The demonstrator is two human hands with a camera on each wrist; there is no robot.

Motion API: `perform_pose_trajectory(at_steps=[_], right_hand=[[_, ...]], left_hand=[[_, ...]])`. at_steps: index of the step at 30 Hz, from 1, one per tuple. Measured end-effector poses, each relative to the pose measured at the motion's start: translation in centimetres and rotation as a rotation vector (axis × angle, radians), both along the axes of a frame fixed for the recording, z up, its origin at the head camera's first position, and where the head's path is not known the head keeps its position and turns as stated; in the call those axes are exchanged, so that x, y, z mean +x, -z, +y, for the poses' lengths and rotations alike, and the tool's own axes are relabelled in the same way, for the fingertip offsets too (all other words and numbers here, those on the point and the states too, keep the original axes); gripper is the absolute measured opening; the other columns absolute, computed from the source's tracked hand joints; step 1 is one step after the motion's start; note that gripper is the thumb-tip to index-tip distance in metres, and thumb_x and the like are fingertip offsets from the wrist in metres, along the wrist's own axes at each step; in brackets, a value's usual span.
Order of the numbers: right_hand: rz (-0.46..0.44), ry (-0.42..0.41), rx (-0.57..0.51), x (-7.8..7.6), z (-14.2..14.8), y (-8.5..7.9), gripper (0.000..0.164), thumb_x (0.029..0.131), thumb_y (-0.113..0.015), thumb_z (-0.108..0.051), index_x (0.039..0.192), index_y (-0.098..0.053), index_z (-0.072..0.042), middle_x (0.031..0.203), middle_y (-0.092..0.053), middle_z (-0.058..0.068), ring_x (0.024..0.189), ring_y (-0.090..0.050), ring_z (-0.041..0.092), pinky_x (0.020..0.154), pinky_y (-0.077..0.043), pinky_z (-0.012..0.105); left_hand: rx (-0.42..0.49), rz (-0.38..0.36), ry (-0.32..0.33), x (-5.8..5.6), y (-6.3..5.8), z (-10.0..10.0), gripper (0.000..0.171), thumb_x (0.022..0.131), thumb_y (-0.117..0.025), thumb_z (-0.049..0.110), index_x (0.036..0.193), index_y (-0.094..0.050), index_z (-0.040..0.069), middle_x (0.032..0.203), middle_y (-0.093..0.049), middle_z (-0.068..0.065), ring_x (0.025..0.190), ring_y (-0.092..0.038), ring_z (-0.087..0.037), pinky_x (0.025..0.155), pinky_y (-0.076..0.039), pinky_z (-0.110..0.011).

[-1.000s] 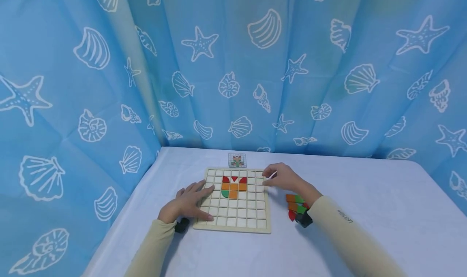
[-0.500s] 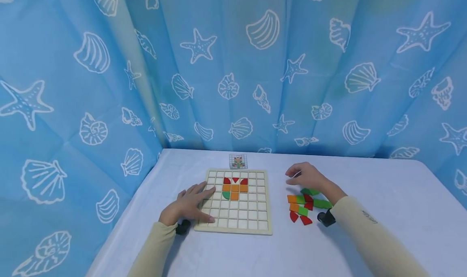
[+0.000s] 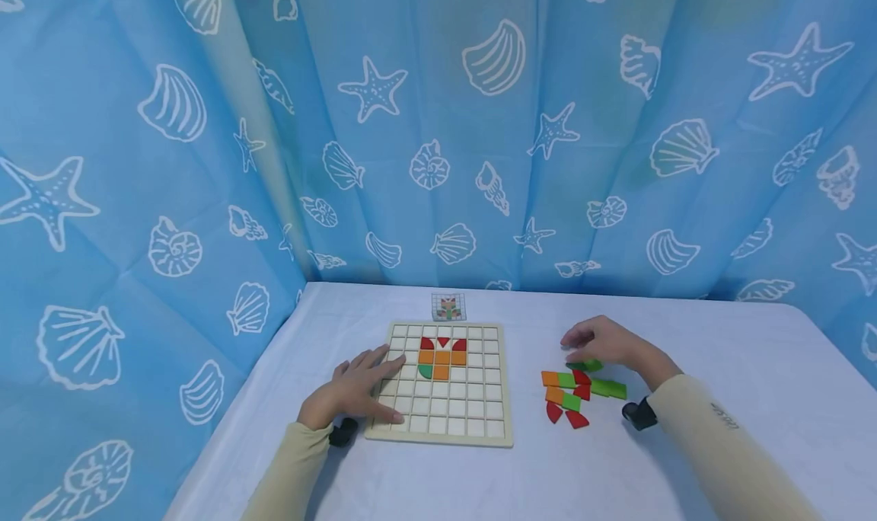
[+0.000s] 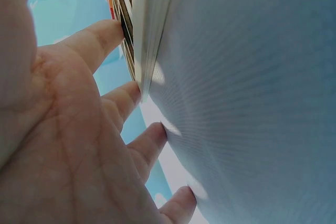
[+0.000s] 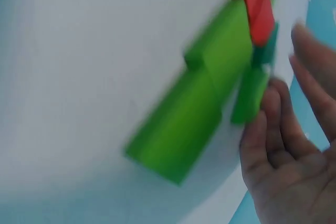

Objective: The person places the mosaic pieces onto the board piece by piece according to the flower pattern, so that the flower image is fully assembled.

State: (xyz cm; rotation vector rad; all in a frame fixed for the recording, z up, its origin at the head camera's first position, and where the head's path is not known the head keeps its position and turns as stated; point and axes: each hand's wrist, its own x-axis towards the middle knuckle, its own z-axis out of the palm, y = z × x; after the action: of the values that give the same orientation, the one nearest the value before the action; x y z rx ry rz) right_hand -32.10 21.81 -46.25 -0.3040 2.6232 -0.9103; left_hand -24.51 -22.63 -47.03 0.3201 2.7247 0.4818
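Note:
My left hand lies spread at the left edge of a wooden grid board, its thumb and forefinger over the squares. In the left wrist view the fingertips touch the board's side and the tablecloth. Red, orange and green tiles form a figure in the board's upper middle. My right hand hovers at the far end of a pile of loose tiles, with dark and light green tiles right by its fingers. Thumb and forefinger stand apart in the right wrist view, with nothing seen between them.
A small pattern card lies just behind the board, showing a coloured figure on a grid. White cloth covers the table. A blue curtain with shells and starfish hangs behind and at the left.
My right hand has moved from the board's right edge rightward to the loose tiles, uncovering more of them. The left hand stays on the board, and the tiles on it look the same.

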Motion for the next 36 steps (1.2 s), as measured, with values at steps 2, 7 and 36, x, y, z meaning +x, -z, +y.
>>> perform_pose_trajectory(at_steps=[2,7,36], right_hand=[[-0.043,0.004,-0.008,-0.2,0.4,0.2,0.035,0.081,-0.081,-0.021,0.113,-0.073,-0.011,0.114,-0.067,0.008,0.104,-0.057,0.025,0.088,-0.056,0.040],[-0.090,-0.008,-0.020,-0.4,0.9,0.4,0.032,0.078,-0.083,-0.016,0.108,-0.075,-0.012,0.111,-0.067,0.007,0.104,-0.056,0.024,0.085,-0.055,0.037],[-0.082,0.089,-0.002,-0.1,1.2,1.1,0.037,0.076,-0.086,-0.021,0.109,-0.072,-0.013,0.117,-0.063,0.010,0.111,-0.053,0.029,0.087,-0.056,0.039]], left_hand=[[-0.001,0.002,0.003,0.0,0.1,-0.1,0.102,0.069,-0.082,0.060,0.155,-0.033,0.033,0.166,-0.016,-0.005,0.152,-0.013,-0.037,0.118,-0.010,-0.067],[0.004,0.002,0.012,0.0,-0.1,-0.3,0.102,0.070,-0.082,0.059,0.155,-0.032,0.033,0.166,-0.016,-0.005,0.152,-0.013,-0.036,0.118,-0.010,-0.067],[-0.001,0.002,0.038,0.0,-0.1,-0.2,0.103,0.071,-0.081,0.061,0.156,-0.031,0.030,0.167,-0.014,-0.008,0.152,-0.012,-0.038,0.116,-0.009,-0.070]])
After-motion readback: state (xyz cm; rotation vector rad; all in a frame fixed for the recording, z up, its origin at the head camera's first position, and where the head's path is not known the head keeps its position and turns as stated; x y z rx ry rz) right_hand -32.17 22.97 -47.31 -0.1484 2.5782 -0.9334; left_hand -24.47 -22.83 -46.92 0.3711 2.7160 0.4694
